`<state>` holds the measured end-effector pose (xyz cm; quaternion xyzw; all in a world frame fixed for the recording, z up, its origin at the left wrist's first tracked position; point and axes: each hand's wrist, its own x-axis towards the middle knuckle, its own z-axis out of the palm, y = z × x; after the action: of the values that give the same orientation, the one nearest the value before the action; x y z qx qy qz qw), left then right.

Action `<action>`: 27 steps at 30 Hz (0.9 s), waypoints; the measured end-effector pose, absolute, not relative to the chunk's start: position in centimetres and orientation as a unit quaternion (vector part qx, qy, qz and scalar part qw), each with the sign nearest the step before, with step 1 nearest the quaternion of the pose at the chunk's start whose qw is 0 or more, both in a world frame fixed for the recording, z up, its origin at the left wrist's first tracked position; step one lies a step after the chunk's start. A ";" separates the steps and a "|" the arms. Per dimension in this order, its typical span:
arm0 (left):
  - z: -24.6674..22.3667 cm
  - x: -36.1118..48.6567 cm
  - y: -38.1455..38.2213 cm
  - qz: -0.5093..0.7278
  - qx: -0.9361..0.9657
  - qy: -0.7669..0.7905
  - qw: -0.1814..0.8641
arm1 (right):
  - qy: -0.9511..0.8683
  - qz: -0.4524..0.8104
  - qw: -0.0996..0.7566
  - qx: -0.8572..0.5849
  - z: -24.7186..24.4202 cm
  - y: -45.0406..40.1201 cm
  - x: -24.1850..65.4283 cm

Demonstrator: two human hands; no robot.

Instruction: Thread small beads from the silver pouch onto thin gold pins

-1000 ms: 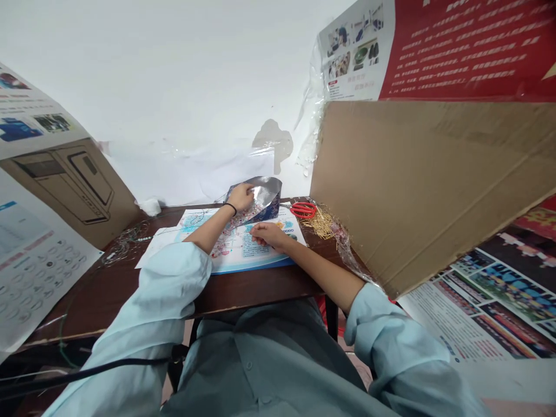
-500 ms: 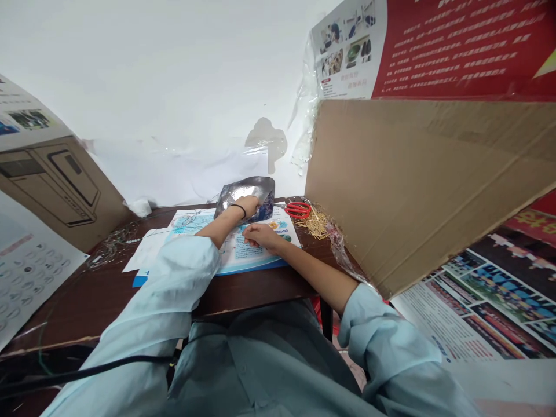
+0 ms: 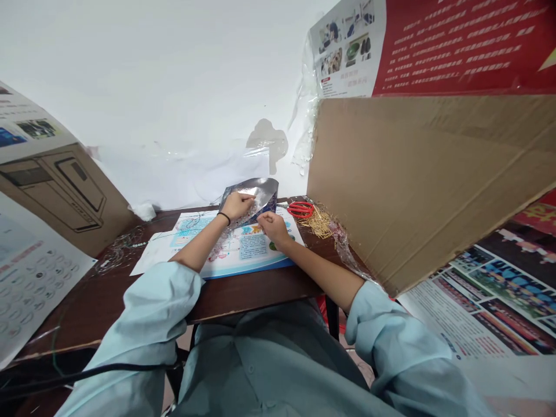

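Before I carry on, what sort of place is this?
Probably a makeshift indoor work nook: a dark table set by a white wall, cardboard screening both sides, and red-handled scissors near a shiny bag.

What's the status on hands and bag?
Left hand at mouth of open bag. Right hand near its front. Anything pinched too small to see. Red scissors to bag's right, not blocking.

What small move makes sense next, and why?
Perhaps bring the left hand toward the right hand: the left is over the open silver bag, the right close by its front, and both are curled; I can't tell whether either holds anything.
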<state>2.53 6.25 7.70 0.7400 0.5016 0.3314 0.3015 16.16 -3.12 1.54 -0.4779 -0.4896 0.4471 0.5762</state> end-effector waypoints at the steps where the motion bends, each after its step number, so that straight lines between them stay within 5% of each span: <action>1: 7.5 2.1 5.4 0.358 0.704 0.506 0.349 | -0.502 0.425 0.579 -0.482 1.5 -3.0 16.4; 4: 6.3 1.0 2.5 0.407 0.605 0.469 0.497 | -0.549 0.367 0.566 -0.494 1.3 -2.8 16.7; 10: 3.6 -0.6 -1.5 0.402 0.501 0.442 0.626 | -0.654 0.264 0.508 -0.495 1.3 -3.5 16.5; 27: 1.0 -0.2 -1.4 0.485 0.458 0.417 0.617 | -0.698 0.245 0.437 -0.512 0.6 -3.4 16.8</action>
<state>-0.21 -1.38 0.96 0.4582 0.4167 0.4849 0.6174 16.78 -3.45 0.58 -0.5119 -0.6978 0.2452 0.4370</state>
